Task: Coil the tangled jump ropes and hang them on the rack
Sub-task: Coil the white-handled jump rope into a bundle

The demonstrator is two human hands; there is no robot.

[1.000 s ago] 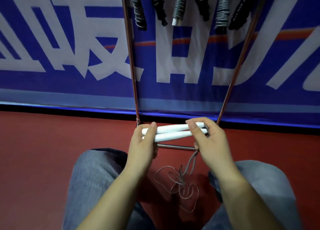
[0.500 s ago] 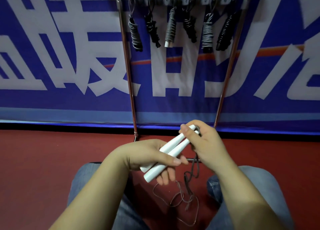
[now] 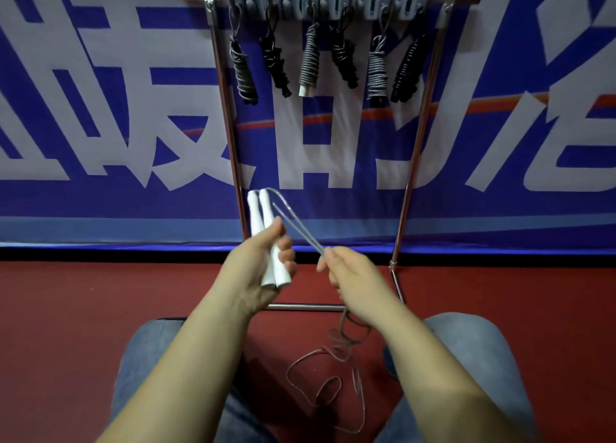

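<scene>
Head view. The left hand [image 3: 258,269] is wrapped around the two white handles [image 3: 266,239] of a jump rope, held side by side and nearly upright, tilted slightly left; their upper ends stand clear above the fist and their lower ends project below it. From the handle tops the thin cord [image 3: 296,224] runs as a doubled strand down and to the right into the right hand [image 3: 353,272], whose thumb and fingertips pinch it; this stretch between the two hands looks taut. Below the right hand the cord drops to the red floor [image 3: 66,309], where the remaining length lies in loose tangled loops [image 3: 333,376] between the person's knees, clad in blue jeans [image 3: 150,359]. Behind the hands stands the metal rack [image 3: 413,162], its base bar resting on the floor and its top rail carrying a grey row of hooks. Six coiled ropes [image 3: 308,62] hang from these hooks, some black, some grey. A blue banner [image 3: 100,109] with large pale characters covers the wall behind the rack.
</scene>
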